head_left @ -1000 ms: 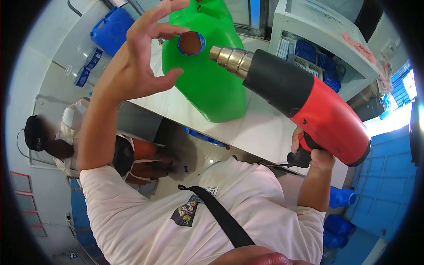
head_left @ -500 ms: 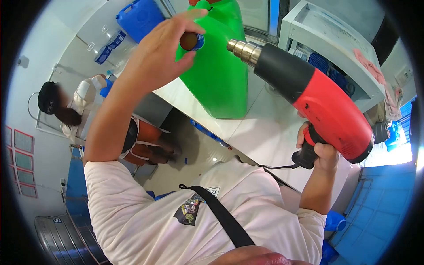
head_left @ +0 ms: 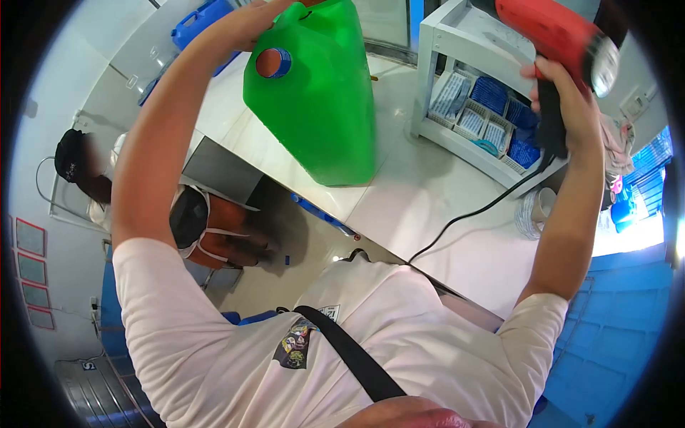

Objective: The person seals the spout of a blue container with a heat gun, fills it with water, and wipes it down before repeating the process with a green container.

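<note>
A green jug (head_left: 321,121) stands on the white counter (head_left: 399,207). On its slanted face is a round brown cap with a blue band (head_left: 273,63). My left hand (head_left: 250,25) is at the jug's top left, against or just behind it; its fingertips are mostly hidden or cut off by the frame edge. At the upper right my right hand (head_left: 564,85) is wrapped round the black handle of a red heat gun (head_left: 546,25), whose nozzle is out of view. The gun's black cord hangs down to the counter's front edge.
Right of the jug stands a white shelf (head_left: 428,78) with baskets of blue and white packets (head_left: 489,96). A roll (head_left: 531,214) lies below it. Blue container (head_left: 203,21) at upper left. Another person (head_left: 203,221) is beyond the counter at left.
My right hand has carried the heat gun up and right, away from the jug. My left hand has left the banded cap and moved up to the jug's top. The view has shifted.
</note>
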The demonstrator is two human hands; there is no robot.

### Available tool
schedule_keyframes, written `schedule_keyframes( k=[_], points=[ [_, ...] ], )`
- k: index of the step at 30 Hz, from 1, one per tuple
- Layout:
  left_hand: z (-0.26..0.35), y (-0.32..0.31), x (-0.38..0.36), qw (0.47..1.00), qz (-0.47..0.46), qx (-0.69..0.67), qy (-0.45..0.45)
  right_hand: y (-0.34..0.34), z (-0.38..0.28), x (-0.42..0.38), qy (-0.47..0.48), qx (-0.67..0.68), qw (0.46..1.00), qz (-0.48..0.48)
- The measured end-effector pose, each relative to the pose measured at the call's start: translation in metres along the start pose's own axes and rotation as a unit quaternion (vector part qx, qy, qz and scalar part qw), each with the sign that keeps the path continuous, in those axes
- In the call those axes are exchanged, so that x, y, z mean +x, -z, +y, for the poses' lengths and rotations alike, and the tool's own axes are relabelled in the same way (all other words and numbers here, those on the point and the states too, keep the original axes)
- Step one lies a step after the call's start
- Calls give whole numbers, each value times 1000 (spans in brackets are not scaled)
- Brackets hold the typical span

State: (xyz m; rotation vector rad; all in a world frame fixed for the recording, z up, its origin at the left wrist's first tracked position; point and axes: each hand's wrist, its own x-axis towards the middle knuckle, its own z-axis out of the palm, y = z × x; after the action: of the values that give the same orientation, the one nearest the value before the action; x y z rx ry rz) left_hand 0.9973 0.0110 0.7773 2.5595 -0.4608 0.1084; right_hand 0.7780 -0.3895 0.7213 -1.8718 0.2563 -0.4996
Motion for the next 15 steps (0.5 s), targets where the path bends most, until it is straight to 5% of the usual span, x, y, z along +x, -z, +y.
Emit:
schedule_keyframes(
  k=[1,2,4,5,7,12,14,15],
  points=[
    [4,-4,10,985,-117,-106,74,1,-1,21,43,-20,999,11],
    [11,0,9,985,-114,-109,68,5,-4,42,48,-23,998,15],
    [24,8,3,984,-174,39,22,14,-8,75,65,-346,936,22],
    [13,15,8,984,-176,39,16,16,-9,85,63,-348,935,27],
    [-21,30,17,972,-110,171,-114,18,-2,99,84,-468,879,32],
    [-54,51,22,955,-87,217,-184,31,3,101,105,-588,802,-5],
    [-82,51,39,951,-95,214,-200,38,7,92,349,-584,700,217],
    [-103,45,49,941,36,204,-268,18,-6,66,326,-523,754,228]
  ],
)
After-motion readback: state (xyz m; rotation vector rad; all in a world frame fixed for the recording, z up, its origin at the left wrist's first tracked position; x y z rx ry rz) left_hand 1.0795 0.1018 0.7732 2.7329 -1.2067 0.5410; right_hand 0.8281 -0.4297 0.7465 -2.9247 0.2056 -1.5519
